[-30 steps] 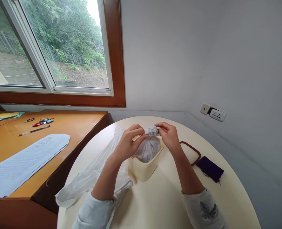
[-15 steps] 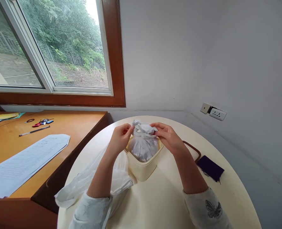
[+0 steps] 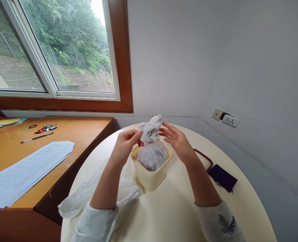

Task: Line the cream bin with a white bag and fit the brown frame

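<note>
Left fingers [image 3: 137,135] closed on the bunched top of white plastic bag [image 3: 152,156]; right fingers [image 3: 170,127] half spread beside it, contact unclear. Bag's lower body sits inside cream container [image 3: 151,180] on bench [image 3: 184,208]; crumpled plastic [image 3: 85,198] lies to container's left.

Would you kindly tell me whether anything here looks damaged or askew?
On the wall, a dark gap shows between the white socket and the beige plate, as if poorly fitted. The purple cloth on the table trails loose threads, looking frayed.
</note>
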A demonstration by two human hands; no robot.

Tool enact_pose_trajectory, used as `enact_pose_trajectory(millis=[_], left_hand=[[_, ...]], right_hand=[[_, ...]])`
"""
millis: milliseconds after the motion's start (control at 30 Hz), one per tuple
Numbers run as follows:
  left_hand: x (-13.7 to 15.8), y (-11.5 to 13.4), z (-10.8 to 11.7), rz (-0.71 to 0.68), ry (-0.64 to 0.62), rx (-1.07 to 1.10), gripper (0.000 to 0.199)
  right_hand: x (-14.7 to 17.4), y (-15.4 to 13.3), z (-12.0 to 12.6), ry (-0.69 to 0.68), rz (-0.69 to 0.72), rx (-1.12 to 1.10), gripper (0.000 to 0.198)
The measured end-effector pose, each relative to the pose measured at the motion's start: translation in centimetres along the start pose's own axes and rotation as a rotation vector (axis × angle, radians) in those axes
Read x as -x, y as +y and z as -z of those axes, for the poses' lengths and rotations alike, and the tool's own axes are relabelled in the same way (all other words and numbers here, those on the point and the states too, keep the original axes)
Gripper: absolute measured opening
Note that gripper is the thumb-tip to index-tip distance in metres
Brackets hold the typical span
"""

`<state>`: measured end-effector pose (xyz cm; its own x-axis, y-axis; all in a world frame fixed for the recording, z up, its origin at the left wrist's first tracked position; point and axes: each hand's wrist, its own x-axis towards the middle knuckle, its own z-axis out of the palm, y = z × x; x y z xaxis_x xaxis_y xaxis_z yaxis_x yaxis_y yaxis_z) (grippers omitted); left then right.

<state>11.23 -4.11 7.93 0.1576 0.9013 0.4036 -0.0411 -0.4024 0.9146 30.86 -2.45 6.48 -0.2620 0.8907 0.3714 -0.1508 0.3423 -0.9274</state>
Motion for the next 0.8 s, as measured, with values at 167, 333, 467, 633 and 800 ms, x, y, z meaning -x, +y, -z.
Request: enact_pose_trajectory(millis=[167, 333, 467, 633, 800], left_hand=[[0.3, 0.4, -0.9, 0.005, -0.001, 0.066, 0.024], [0.6, 0.9, -1.5, -0.017, -0.041, 0.058, 0.021], [0.6, 1.1, -1.7, -0.016, -0.121, 0.028, 0.03], [0.4, 0.7, -1.9, -0.043, -0.09, -0.052, 0.038], [0.3, -0.5, -2.0, -0.092, -0.009, -0.232, 0.04]], right_hand=[[0.1, -0.2, -1.1, 0.001, 0.082, 0.353, 0.048], [0.0, -0.1, -1.6, 0.028, 0.126, 0.425, 0.029], [0.2, -0.4, -1.6, -0.061, 0.15, 0.352, 0.028], [0.4, -0.7, -1.7, -0.118, 0.122, 0.326, 0.031], [0.3, -0.4, -2.0, -0.002, 0.09, 0.215, 0.024]])
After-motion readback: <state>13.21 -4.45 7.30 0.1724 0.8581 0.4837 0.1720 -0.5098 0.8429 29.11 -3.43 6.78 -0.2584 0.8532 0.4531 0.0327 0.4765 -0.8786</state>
